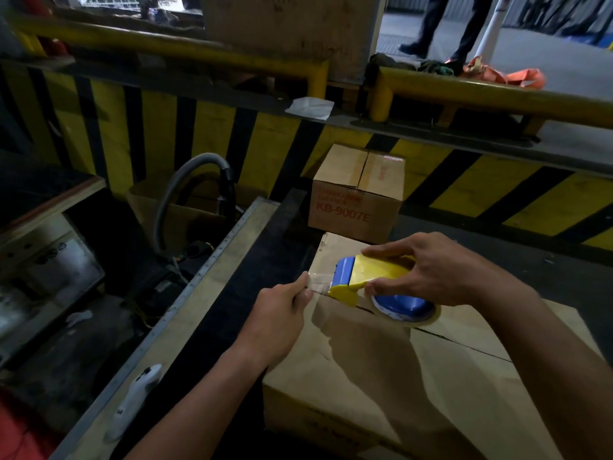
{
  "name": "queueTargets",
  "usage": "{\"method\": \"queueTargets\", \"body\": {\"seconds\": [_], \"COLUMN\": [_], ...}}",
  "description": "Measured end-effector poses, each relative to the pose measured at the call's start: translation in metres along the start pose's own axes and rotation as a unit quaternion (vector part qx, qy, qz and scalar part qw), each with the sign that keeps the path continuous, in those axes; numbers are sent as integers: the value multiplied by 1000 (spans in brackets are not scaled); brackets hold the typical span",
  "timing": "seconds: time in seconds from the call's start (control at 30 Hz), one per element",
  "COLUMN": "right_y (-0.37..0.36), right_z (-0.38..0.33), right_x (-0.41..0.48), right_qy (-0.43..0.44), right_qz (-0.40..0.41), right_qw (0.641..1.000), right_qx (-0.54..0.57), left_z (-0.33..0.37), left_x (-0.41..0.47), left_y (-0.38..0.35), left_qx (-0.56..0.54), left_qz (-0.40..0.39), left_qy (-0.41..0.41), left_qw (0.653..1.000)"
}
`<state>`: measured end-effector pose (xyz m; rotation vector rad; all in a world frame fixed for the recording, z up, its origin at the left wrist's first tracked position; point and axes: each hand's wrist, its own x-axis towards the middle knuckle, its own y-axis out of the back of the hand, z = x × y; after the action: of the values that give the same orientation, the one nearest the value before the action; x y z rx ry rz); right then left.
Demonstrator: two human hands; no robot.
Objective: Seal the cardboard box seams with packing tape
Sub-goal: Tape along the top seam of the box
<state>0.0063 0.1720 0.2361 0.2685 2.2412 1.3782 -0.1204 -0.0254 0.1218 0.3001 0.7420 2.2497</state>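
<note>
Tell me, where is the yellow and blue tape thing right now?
The tape dispenser sits on top of the near cardboard box, at its far left end, held by the right hand, with the left hand beside it.

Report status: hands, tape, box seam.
Left hand pinching tape end at box edge. Right hand gripping dispenser over centre seam. Seam not yet taped. Nothing blocking.

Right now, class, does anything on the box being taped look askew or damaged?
Yes. The top flaps of the near cardboard box do not meet cleanly: the seam shows a dark gap running slantwise. The left hand pinches the tape end at the edge while the right hand holds the tape dispenser.
</note>
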Motion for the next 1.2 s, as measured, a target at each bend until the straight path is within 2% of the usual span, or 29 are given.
{"method": "queueTargets", "body": {"seconds": [0.27, 0.5, 0.8, 1.03, 1.2], "right_y": [-12, -13, -1, -8, -10], "right_z": [6, 8, 9, 23, 17], "right_x": [-3, 0, -10, -32, -42], "right_qy": [4, 11, 10, -20, -24], "right_qz": [15, 17, -3, -17, 11], "right_qw": [1000, 1000, 999, 999, 1000], "right_qx": [-5, -19, -37, -41, -12], "left_z": [2, -3, -1, 4, 3], "left_x": [-2, -7, -4, -4, -8], "left_y": [-2, -9, -8, -13, -11], "left_qx": [65, 63, 112, 124, 117], "left_qz": [-13, -89, -123, -118, -113], "left_qy": [-19, -7, -6, 8, 6], "left_qw": [998, 994, 986, 985, 987]}}
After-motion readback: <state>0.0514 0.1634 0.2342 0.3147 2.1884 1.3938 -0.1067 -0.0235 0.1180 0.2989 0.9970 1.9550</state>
